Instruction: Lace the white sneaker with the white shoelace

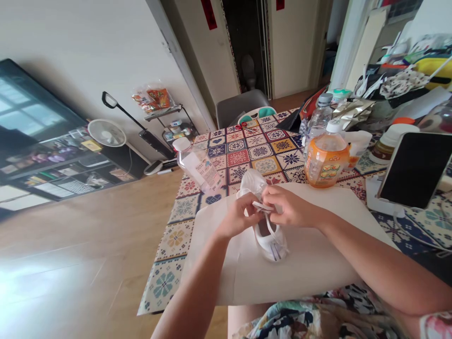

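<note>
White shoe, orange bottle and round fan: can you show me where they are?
White shoe (271, 247): head view, on the striped end nearest the person.
Orange bottle (325, 160): head view, on its body, below the white cap.
Round fan (107, 133): head view, on its front.

I'm seeing a shoe resting on a mat at the near end of the table. A bottle is standing ahead to its left, a jug ahead right, a phone farther right.
</note>
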Demonstrator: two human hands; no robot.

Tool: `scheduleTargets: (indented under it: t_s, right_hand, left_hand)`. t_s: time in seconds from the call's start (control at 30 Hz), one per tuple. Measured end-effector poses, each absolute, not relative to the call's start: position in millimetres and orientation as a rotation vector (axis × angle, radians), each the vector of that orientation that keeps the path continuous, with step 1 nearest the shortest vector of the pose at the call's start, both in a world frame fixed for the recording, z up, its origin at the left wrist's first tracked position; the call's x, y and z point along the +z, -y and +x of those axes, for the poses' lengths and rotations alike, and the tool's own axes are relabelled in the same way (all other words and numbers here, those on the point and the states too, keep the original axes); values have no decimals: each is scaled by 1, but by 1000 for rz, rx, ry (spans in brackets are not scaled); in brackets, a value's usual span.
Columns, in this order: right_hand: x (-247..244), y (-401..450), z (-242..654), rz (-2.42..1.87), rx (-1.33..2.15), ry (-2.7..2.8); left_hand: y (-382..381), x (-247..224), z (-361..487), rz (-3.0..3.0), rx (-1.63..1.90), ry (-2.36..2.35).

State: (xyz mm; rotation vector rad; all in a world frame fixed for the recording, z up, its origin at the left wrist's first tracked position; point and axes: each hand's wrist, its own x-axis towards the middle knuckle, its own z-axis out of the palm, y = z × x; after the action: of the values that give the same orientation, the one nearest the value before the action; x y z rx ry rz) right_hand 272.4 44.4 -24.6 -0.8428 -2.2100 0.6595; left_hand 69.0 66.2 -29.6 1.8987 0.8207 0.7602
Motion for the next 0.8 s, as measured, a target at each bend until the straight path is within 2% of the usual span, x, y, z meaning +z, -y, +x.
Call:
scheduleTargets:
  t_s: [0.17, 0.4, 0.8]
  right_hand:
    - [-28, -49, 275, -770, 825, 2098]
    - [-17, -52, 291, -575, 1538, 1666]
    - [-15, -60, 312, -291, 1508, 1273]
  left_hand:
    - [-68, -33, 68, 1714, 787, -762]
    - [-76, -39, 60, 1382, 940, -511]
    - [-69, -19, 53, 818, 1346, -314]
